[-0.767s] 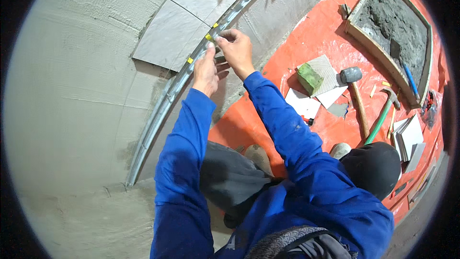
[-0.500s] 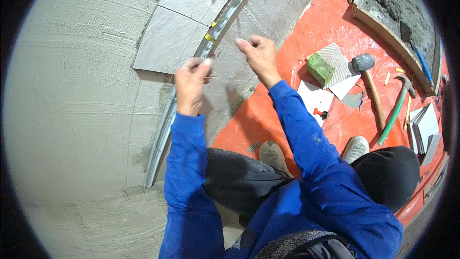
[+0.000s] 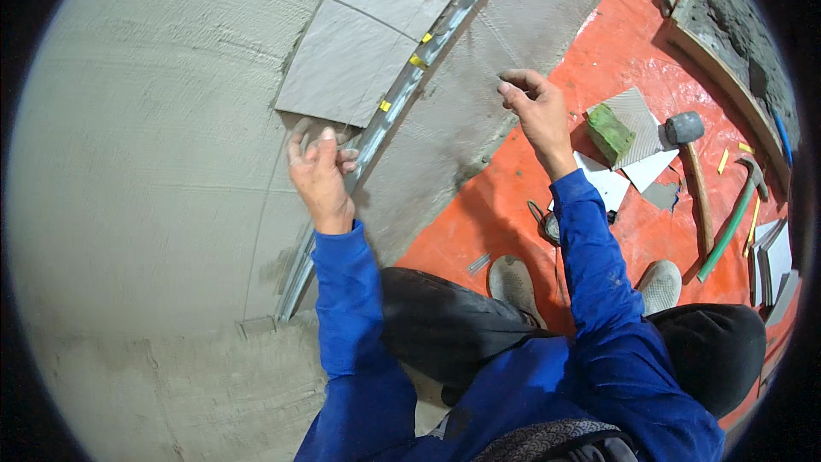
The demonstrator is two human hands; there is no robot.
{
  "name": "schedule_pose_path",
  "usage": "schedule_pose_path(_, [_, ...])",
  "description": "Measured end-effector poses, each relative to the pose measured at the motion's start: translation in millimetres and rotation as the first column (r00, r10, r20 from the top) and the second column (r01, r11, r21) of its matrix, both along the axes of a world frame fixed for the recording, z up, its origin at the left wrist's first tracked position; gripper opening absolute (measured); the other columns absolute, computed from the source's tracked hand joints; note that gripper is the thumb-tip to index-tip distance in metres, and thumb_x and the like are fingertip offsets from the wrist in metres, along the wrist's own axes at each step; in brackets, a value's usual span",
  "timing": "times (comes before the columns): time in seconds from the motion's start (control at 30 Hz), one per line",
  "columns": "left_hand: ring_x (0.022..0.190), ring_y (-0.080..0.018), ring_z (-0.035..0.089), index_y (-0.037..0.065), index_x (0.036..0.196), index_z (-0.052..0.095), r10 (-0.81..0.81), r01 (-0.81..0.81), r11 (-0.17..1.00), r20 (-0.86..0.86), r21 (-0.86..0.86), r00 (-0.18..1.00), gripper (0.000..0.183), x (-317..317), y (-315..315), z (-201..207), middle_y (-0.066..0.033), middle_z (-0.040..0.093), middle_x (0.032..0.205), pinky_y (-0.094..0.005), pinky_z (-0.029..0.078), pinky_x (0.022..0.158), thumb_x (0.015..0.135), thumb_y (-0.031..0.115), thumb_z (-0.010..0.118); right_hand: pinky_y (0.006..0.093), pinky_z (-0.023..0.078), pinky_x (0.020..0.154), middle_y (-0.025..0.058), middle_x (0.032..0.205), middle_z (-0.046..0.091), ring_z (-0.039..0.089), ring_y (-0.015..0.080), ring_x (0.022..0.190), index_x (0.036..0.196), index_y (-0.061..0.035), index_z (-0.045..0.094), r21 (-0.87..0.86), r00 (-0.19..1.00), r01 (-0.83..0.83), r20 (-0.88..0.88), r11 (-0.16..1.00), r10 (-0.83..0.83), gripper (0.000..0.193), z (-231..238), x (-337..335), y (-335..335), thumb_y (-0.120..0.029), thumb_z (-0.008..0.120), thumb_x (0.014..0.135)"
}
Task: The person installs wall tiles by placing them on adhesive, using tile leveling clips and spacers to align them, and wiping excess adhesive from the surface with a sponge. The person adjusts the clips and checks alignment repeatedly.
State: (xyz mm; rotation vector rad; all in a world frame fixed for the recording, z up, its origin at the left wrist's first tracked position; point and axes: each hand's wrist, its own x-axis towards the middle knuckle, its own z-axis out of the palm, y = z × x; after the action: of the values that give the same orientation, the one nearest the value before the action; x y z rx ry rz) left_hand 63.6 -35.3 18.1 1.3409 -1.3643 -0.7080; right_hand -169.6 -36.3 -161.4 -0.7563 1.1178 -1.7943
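Checking of the upper-centre tile (image 3: 349, 62) appeared underway, left hand (image 3: 323, 180) fingers apart, right hand (image 3: 540, 118) closure indeterminable; careful alignment seemed required next.

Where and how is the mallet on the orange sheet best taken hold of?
Probably by the lower half of its wooden handle, the right hand coming from above and from the left. The handle is long and slim, its free end points toward the person, and the bulky grey head lies at the far end. The hammer lies close on the right.
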Motion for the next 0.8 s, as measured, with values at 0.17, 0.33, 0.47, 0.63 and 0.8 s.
schedule_pose_path(0.17, [0.059, -0.0133, 0.062, -0.006, 0.139, 0.031, -0.04, 0.04, 0.999, 0.008, -0.003, 0.999, 0.064, -4.2, 1.2, -1.4, -0.0112, 0.064, 0.083, -0.0212, 0.047, 0.049, 0.091, 0.013, 0.067, 0.0266, 0.05, 0.067, 0.0055, 0.084, 0.069, 0.061, 0.0108, 0.073, 0.104, 0.0031, 0.069, 0.011, 0.999, -0.035, 0.018, 0.999, 0.035, 0.022, 0.2, 4.7, 2.0, -0.011, 0.065, 0.087])
schedule_pose_path(0.33, [0.058, -0.0138, 0.062, -0.006, 0.14, 0.03, -0.036, 0.036, 0.999, -0.004, -0.002, 0.999, 0.068, -5.5, -1.5, -3.0, -0.0092, 0.063, 0.081, -0.0215, 0.047, 0.047, 0.089, 0.012, 0.071, 0.0256, 0.049, 0.068, 0.0054, 0.09, 0.068, 0.06, 0.0112, 0.076, 0.108, 0.0028, 0.067, 0.018, 0.995, -0.073, 0.069, 0.997, 0.071, 0.023, 2.7, 1.6, 4.2, -0.011, 0.063, 0.09])
schedule_pose_path(0.47, [0.06, -0.0148, 0.063, -0.004, 0.136, 0.034, -0.067, 0.067, 0.997, -0.006, -0.047, 0.998, 0.061, -2.0, -4.0, -6.7, -0.0113, 0.064, 0.083, -0.023, 0.048, 0.05, 0.089, 0.011, 0.07, 0.0254, 0.049, 0.069, 0.0062, 0.09, 0.068, 0.06, 0.0114, 0.076, 0.109, 0.0033, 0.067, 0.004, 0.997, -0.068, 0.032, 0.998, 0.068, 0.024, 0.2, 2.9, 3.7, -0.011, 0.063, 0.09])
schedule_pose_path(0.63, [0.061, -0.0133, 0.063, -0.002, 0.13, 0.041, -0.073, 0.068, 0.995, -0.057, -0.078, 0.996, 0.051, -1.9, -4.9, -7.8, -0.0092, 0.064, 0.083, -0.0219, 0.048, 0.052, 0.09, 0.011, 0.068, 0.0258, 0.049, 0.069, 0.0063, 0.089, 0.068, 0.061, 0.0114, 0.076, 0.109, 0.004, 0.066, 0.013, 0.994, -0.103, 0.036, 0.995, 0.103, 0.025, -3.7, 11.0, 1.6, -0.011, 0.063, 0.09])
schedule_pose_path(0.8, [0.064, -0.0073, 0.061, -0.002, 0.123, 0.055, -0.053, 0.053, 0.999, -0.025, -0.006, 0.998, 0.04, 9.7, -3.1, 9.0, -0.0017, 0.062, 0.077, -0.0194, 0.046, 0.053, 0.091, 0.017, 0.068, 0.022, 0.043, 0.06, 0.0019, 0.076, 0.062, 0.055, 0.0072, 0.066, 0.088, 0.0002, 0.065, 0.035, 0.984, -0.091, -0.153, 0.995, 0.095, 0.02, 10.4, 10.0, 14.4, -0.019, 0.068, 0.091])
